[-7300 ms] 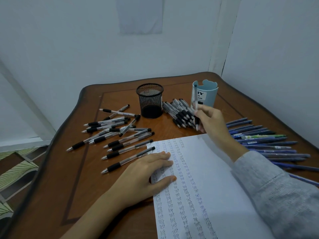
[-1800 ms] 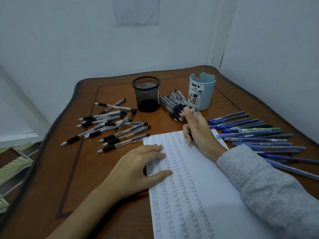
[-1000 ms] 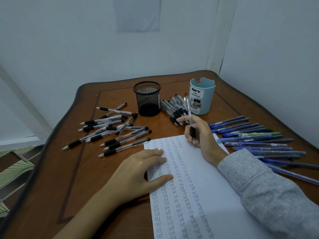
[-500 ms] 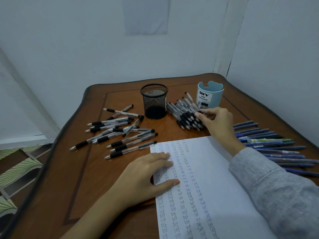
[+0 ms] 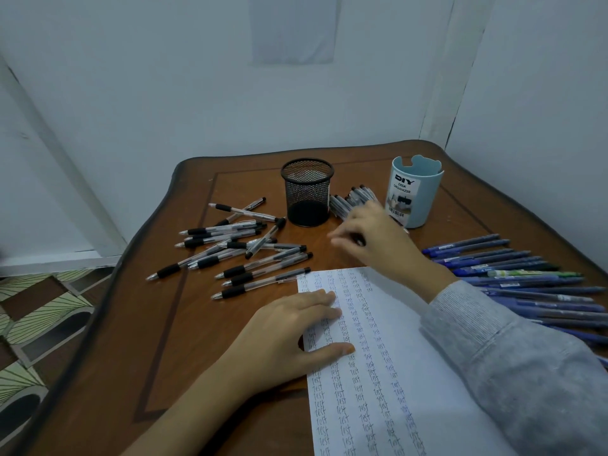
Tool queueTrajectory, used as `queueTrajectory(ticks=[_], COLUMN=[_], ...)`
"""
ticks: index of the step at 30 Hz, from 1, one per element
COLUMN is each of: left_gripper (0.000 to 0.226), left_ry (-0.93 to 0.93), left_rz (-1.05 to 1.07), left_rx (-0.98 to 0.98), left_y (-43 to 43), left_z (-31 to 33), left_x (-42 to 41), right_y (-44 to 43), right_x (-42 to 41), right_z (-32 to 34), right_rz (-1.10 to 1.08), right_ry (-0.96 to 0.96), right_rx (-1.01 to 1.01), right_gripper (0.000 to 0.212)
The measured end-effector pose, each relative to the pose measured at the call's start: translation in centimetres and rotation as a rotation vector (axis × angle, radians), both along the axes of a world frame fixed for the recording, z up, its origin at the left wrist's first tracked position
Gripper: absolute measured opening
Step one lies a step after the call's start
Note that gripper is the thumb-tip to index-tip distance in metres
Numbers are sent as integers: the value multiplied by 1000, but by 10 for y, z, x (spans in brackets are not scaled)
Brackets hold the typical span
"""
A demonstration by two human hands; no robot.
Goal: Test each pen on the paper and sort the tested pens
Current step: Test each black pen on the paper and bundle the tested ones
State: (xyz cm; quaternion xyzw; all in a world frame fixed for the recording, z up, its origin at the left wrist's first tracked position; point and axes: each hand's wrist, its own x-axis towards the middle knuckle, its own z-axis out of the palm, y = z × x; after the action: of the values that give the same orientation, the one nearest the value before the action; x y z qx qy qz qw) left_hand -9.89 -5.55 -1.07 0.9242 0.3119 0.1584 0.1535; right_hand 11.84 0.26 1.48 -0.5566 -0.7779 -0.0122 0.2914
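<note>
compared with half a second ago, the right hand (image 5: 371, 238) has left the spot beside the blue organiser (image 5: 416, 195) and now sits, motion-blurred, in front of the pile of black-grip pens (image 5: 352, 199), its fingers curled downward. a dark shape shows under the fingers, but the blur does not let one tell whether a pen is held. the left hand (image 5: 289, 330) is unchanged: flat, fingers straight, pressing the left edge of the paper (image 5: 411, 357), which lies on the table (image 5: 164, 357) at the near right and carries columns of the word "test".

containers: the black mesh cup (image 5: 307, 192) stands upright at the back centre, its dark bottom visible through the mesh. the blue organiser stands upright just right of the pile, label reading "diy desk organizer" facing the camera; its contents cannot be seen from this angle.

pens: the scattered black-grip pens (image 5: 237, 251) lie loose left of the cup and paper; the blue pens (image 5: 510, 261) lie in a row at the right, a green pen (image 5: 533, 273) among them.
</note>
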Motion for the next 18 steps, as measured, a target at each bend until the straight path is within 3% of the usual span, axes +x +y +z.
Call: queueTrajectory(ticks=[3, 12, 15, 18], left_gripper=[64, 64, 65, 64], left_ry=[1, 1, 10, 16], left_rz=[-4, -27, -28, -28], left_rx=[8, 1, 2, 17], left_y=[-1, -2, -2, -1], left_z=[1, 3, 2, 2], left_x=[1, 2, 2, 2], right_y=[9, 21, 15, 2], right_x=[-15, -28, -20, -12], right_z=[-6, -12, -11, -1], right_rz=[132, 152, 139, 120], right_ry=[-80, -115, 41, 409], right_rx=[-176, -154, -141, -193], right_gripper=[26, 18, 11, 2])
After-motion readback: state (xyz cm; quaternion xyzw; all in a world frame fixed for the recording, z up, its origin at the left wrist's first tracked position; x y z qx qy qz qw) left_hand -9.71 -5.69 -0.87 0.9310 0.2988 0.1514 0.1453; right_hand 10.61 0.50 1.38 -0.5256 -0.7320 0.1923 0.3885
